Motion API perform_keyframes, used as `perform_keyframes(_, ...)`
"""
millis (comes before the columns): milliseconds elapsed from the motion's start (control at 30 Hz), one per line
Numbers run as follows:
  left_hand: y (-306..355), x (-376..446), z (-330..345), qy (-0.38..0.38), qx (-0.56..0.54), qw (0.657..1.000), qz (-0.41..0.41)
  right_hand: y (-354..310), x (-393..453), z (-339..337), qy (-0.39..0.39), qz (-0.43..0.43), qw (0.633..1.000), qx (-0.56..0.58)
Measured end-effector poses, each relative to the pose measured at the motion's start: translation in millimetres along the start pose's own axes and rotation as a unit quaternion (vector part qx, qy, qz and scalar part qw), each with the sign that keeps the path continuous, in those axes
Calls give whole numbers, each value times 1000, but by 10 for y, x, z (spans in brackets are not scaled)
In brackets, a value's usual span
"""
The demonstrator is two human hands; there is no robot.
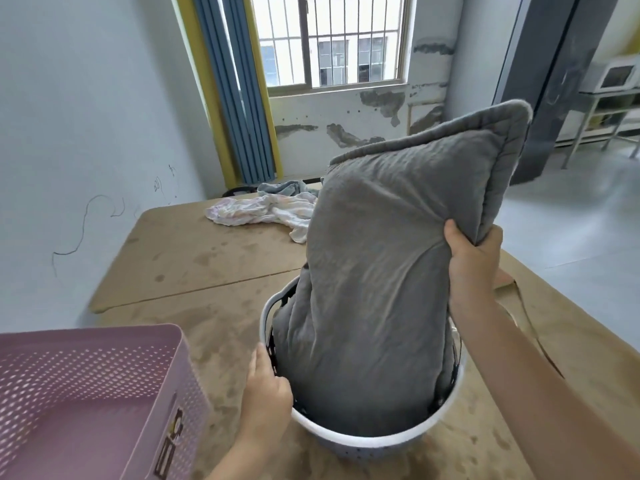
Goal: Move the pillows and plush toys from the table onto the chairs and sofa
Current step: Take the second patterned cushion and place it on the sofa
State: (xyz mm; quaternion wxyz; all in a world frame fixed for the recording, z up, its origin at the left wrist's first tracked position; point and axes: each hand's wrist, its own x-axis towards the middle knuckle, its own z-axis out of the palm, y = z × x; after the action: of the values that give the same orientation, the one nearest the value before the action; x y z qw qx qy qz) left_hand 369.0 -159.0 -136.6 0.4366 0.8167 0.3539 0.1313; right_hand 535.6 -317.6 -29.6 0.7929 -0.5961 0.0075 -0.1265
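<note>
Where the grey pillow (388,271) stands on end, soft and quilted with a flat stitched border, lower half sunk in a round white basket (346,436) with dark slotted walls. Right hand (472,261) clamped on the upper right edge, thumb in front, fingers behind. Left hand (266,386) on the basket's near-left rim, fingers curled over it, though exact grip hard to judge. Basket on a tan, blotchy table (194,258). Near left, a pink perforated plastic crate (104,375), rectangular, apparently empty. Farther back on the table, crumpled pale cloth (256,213) and a bluish towel (284,188). Beyond, blue and yellow curtains (239,98) beside a barred window (332,39).
</note>
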Motion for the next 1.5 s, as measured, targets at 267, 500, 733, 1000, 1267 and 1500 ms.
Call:
perform_keyframes(267,342,-172,147,71,41,994,-65,-504,604,-100,-73,52,982,167)
perform_keyframes(500,1695,-870,522,173,80,969,160,-1003,787,-6,-137,107,940,293)
perform_keyframes(733,1854,-634,1010,308,169,922,163,-1208,823,-104,-222,115,915,316)
perform_keyframes(1000,2617,-496,101,431,114,856,261,-1690,1290,-240,-346,-84,893,276)
perform_keyframes(1267,3436,-586,-928,60,222,945,232,-2209,1452,-295,-290,-211,933,-6)
perform_keyframes(1500,2949,-352,-939,-165,146,971,88,-1721,1442,-161,-468,-114,773,-412)
